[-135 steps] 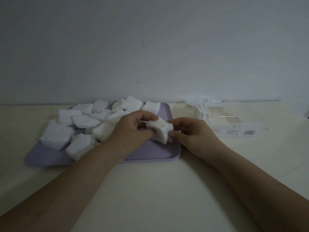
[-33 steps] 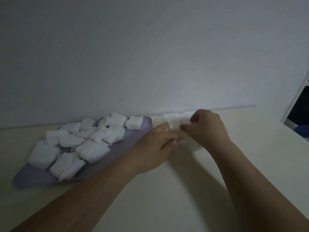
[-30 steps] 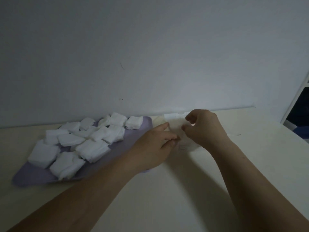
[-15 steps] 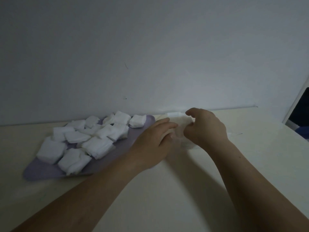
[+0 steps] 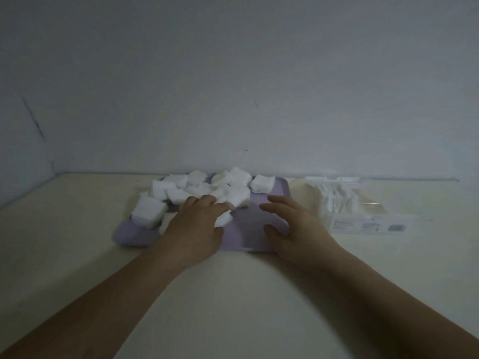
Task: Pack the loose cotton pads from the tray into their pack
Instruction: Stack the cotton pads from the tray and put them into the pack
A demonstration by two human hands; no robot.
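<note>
Over the lilac tray (image 5: 248,237) both my hands are out, palms down. My left hand (image 5: 197,226) sits on the near-left part of the tray, fingers curled onto the heap of loose cotton pads (image 5: 207,190); one small white pad (image 5: 223,219) pokes out from under the fingertips, looks pinched but I cannot tell for sure how firm the grip is. My right hand (image 5: 295,226) is spread open with fingers apart and thumb out, over the bare right part of the tray, holding nothing; contact with the tray surface is unclear. Loose pads are piled across the far and left parts of the tray, some overlapping. To the right of the tray, just beside its edge, the clear pack (image 5: 363,213) lies flat on the cream table (image 5: 233,307), a row of pads already standing inside its left end, printed label on the near side. Plain grey wall (image 5: 233,86) behind, dim light.
</note>
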